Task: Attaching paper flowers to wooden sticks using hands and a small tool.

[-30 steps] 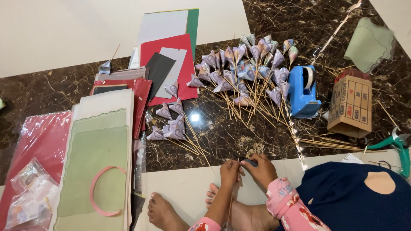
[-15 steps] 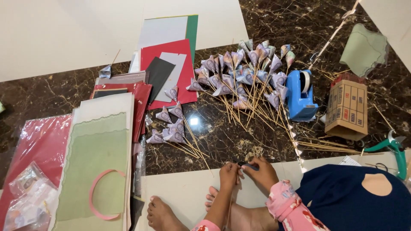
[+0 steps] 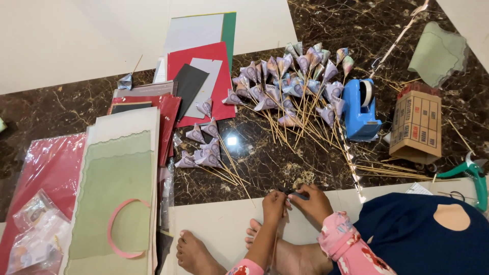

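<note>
Currently, the left hand (image 3: 275, 202) and the right hand (image 3: 317, 202) meet low in the head view, just above two bare feet (image 3: 244, 249). Both hands pinch a small dark strip (image 3: 294, 193) between their fingertips; its material cannot be told. A thin wooden stick (image 3: 275, 244) runs down from the left hand. The hands sit over a pale floor tile (image 3: 214, 229) at the edge of the dark marble floor (image 3: 61, 109). Beyond them lies a spread of folded paper cones on sticks (image 3: 295, 86), with a smaller cluster (image 3: 204, 147) to its left. A blue tape dispenser (image 3: 359, 109) stands beside a small cardboard box (image 3: 416, 125). Green-handled cutters (image 3: 471, 175) lie at the right edge. Stacked coloured paper sheets (image 3: 198, 76) and a pink ring (image 3: 127, 228) lie to the left.
</note>
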